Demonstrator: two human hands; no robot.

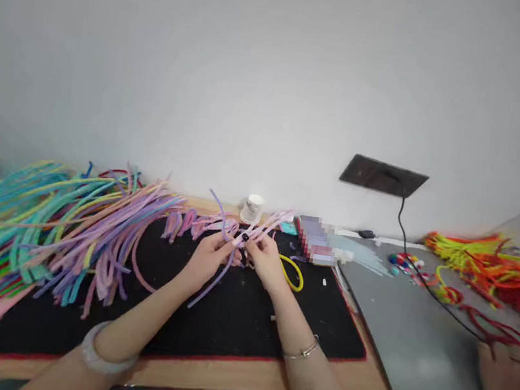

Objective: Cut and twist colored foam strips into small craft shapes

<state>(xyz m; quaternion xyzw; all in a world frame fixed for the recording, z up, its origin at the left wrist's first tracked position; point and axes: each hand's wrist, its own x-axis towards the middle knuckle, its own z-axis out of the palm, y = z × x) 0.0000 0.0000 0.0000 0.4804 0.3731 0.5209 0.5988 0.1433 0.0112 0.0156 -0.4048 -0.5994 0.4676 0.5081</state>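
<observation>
My left hand (208,258) and my right hand (266,261) meet over a black mat (241,322), both pinched on a bundle of pink and lilac pipe cleaners (241,234). The stems fan up and back from my fingers, and one lilac stem trails down toward me. A pale bangle sits on my left wrist and a thin bracelet on my right. A yellow pipe-cleaner loop (294,275) lies just right of my right hand.
A big heap of pipe cleaners (40,227) in teal, green, lilac and pink covers the mat's left. A small white cup (252,209) stands at the back by the wall. Orange, yellow and red pipe cleaners (489,262) and a black cable (423,278) lie on the grey table at right.
</observation>
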